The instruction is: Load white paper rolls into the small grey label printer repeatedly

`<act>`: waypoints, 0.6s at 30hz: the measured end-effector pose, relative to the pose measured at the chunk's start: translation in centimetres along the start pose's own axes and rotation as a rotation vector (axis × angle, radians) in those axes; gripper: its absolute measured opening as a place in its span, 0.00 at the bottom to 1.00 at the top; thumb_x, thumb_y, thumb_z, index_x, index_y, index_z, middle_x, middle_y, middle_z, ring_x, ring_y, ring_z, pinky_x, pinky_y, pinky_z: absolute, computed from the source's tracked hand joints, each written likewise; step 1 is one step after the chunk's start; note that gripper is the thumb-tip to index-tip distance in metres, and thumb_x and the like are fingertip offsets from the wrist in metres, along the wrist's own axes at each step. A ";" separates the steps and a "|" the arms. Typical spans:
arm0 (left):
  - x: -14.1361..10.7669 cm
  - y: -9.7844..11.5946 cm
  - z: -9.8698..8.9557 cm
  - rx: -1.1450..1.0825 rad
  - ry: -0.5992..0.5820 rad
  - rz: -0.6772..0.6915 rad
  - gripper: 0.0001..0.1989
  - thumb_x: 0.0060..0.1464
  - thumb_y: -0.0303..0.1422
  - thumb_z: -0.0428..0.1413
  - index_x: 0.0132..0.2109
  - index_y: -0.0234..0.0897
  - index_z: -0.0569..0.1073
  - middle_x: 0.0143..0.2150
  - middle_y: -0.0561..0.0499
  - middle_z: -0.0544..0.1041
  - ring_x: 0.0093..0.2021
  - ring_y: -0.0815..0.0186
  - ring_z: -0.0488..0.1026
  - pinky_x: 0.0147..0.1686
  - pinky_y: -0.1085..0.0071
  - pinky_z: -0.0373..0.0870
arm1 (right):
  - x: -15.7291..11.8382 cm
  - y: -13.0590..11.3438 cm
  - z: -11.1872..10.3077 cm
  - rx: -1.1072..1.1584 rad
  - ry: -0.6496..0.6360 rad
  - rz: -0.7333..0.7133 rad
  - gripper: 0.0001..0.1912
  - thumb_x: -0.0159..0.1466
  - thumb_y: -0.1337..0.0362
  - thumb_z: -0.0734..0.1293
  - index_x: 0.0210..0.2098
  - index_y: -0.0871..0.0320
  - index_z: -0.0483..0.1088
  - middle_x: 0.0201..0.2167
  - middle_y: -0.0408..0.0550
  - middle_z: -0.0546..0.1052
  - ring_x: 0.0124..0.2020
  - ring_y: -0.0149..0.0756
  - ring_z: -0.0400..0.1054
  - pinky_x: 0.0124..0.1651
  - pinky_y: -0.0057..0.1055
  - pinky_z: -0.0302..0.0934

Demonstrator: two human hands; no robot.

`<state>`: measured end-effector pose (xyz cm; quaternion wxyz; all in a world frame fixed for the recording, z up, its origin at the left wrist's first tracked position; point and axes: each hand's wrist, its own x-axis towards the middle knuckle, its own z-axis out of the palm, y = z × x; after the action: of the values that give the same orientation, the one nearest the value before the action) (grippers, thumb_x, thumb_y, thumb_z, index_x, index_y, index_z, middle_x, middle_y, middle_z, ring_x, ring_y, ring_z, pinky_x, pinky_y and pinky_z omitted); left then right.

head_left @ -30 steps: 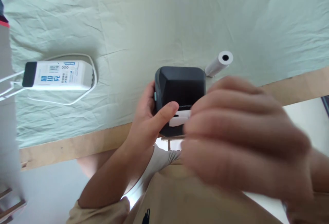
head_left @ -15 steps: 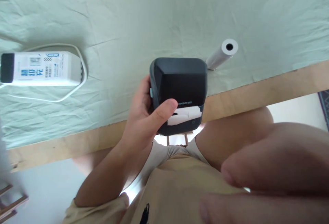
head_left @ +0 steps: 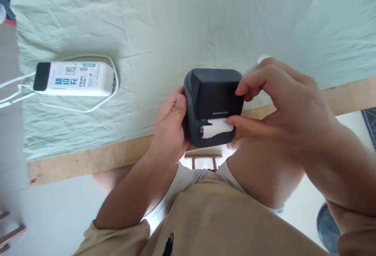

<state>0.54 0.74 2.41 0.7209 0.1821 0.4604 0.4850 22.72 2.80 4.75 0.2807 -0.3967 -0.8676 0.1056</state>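
A dark label printer [head_left: 195, 134] is held above the table's front edge, with NIIMBOT lettering on its black lid [head_left: 219, 95]. My left hand [head_left: 173, 126] grips the printer's left side, thumb along the edge. At the other side, my right hand [head_left: 282, 103] grasps the lid, its fingertips on the right edge and its thumb by the lower corner. The lid looks slightly raised from the body. From the slot below it sticks a torn strip of white paper [head_left: 216, 129]. Behind my right hand, a white paper roll [head_left: 263, 58] is mostly hidden.
A white power strip [head_left: 79, 78] with a black end and white cable lies on the left of the green tablecloth [head_left: 152, 20]. The table's wooden edge [head_left: 88, 156] runs across in front of my legs. A dark round object [head_left: 327, 224] is at the lower right.
My right hand has come up from the lower right onto the printer's lid. The lid has lifted slightly. My left thumb has moved from the printer's front to its left side.
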 end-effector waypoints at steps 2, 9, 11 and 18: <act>0.4 -0.4 -0.1 -0.052 -0.012 0.062 0.03 0.70 0.35 0.66 0.46 0.43 0.84 0.38 0.52 0.87 0.43 0.60 0.87 0.42 0.67 0.87 | -0.2 -0.7 -0.2 -0.055 0.023 0.019 0.13 0.69 0.59 0.77 0.46 0.50 0.69 0.36 0.39 0.77 0.32 0.31 0.74 0.29 0.29 0.65; 0.8 -1.3 -0.5 -0.094 -0.001 0.114 0.10 0.74 0.38 0.64 0.42 0.40 0.85 0.38 0.55 0.86 0.41 0.68 0.85 0.44 0.74 0.84 | 1.0 -2.8 -0.3 -0.029 0.394 0.298 0.06 0.71 0.61 0.72 0.37 0.50 0.74 0.22 0.35 0.78 0.21 0.32 0.71 0.25 0.36 0.56; 0.8 -1.4 -0.6 -0.080 -0.021 0.130 0.09 0.73 0.40 0.65 0.46 0.42 0.87 0.44 0.54 0.89 0.47 0.65 0.86 0.49 0.71 0.84 | 1.7 -3.0 -0.1 -0.039 0.411 0.316 0.06 0.70 0.58 0.72 0.36 0.50 0.76 0.31 0.41 0.86 0.23 0.33 0.73 0.25 0.37 0.58; 1.0 -1.5 -0.6 -0.103 -0.024 0.130 0.08 0.73 0.38 0.65 0.46 0.42 0.88 0.41 0.56 0.88 0.41 0.71 0.84 0.46 0.78 0.81 | 2.8 -1.3 0.6 -0.321 -0.171 0.212 0.08 0.71 0.59 0.68 0.47 0.47 0.80 0.27 0.41 0.80 0.26 0.37 0.70 0.30 0.35 0.50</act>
<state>0.98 0.77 0.55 0.7016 0.1800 0.4133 0.5519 20.06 4.08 5.94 0.1265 -0.5149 -0.8474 0.0281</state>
